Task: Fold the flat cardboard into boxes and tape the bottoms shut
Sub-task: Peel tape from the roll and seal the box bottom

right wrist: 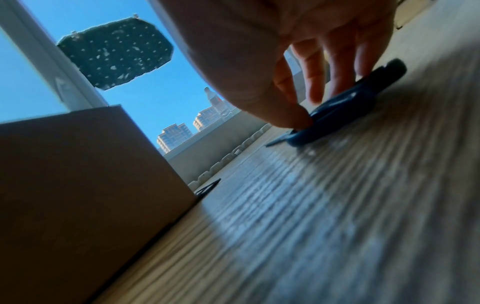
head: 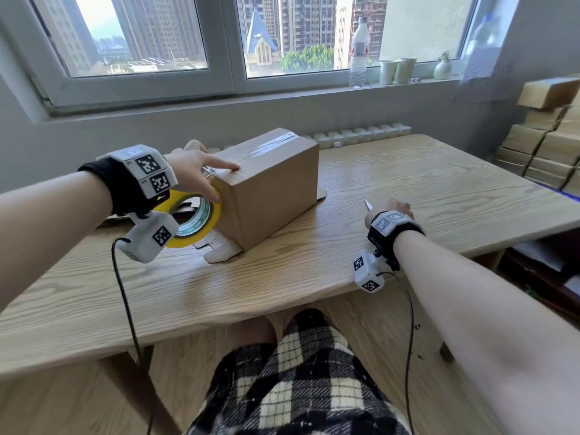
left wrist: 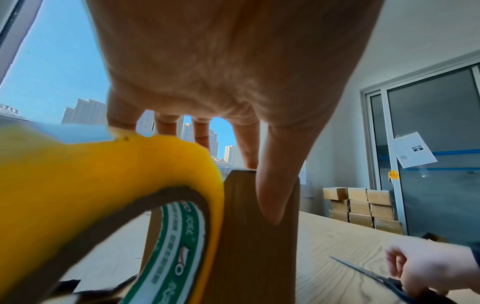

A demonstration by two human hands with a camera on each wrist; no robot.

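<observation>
Two hands divide the work: the left hand (head: 201, 171), fingers straight, pins tape (head: 276, 141) onto the box (head: 270, 183); the right hand (head: 394, 208) curls around scissors (right wrist: 358, 98) near the tabletop's right edge, probably for cutting.

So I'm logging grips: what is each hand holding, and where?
Right hand pinches the scissors at the handles. Left hand presses the box top; tape roll grip unclear.

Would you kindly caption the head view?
Left hand steadies taped box beside tape roll; right hand grasps scissors.
</observation>
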